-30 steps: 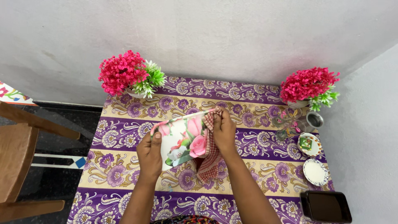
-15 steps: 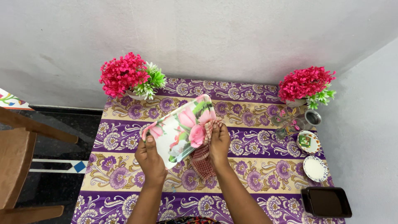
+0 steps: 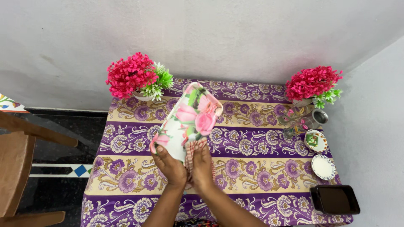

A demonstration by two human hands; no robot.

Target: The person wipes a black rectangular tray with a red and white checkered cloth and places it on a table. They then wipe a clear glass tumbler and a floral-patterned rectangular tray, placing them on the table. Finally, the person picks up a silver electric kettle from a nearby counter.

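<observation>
On the far left a wooden chair stands beside the tabletop, which has a purple cloth with flowers on it. At the back left corner sits a pot of pink flowers.

The left hand is closed around the near end of a flowered tray. The tray is lifted off the tabletop and tips up, with its far end pointing to the wall. The right hand sits just beside the left one. It is closed on a red checked cloth and presses it to the near edge of the tray.

To wipe well, I think the left hand should grip the tray tight so it does not slip. The right hand should rub the cloth flat along the edge, then along the picture side, in long strokes. It is best to keep the tray over the middle of the tabletop, away from the flowers.

On the right are a second pot of pink flowers, a glass, a small steel cup, two little plates and a black phone.

Half a second ago the tray lay more sideways and the right hand held the cloth at its right side. Now the tray has turned to point away, and the right hand has come down to the near end, close to the left hand.
</observation>
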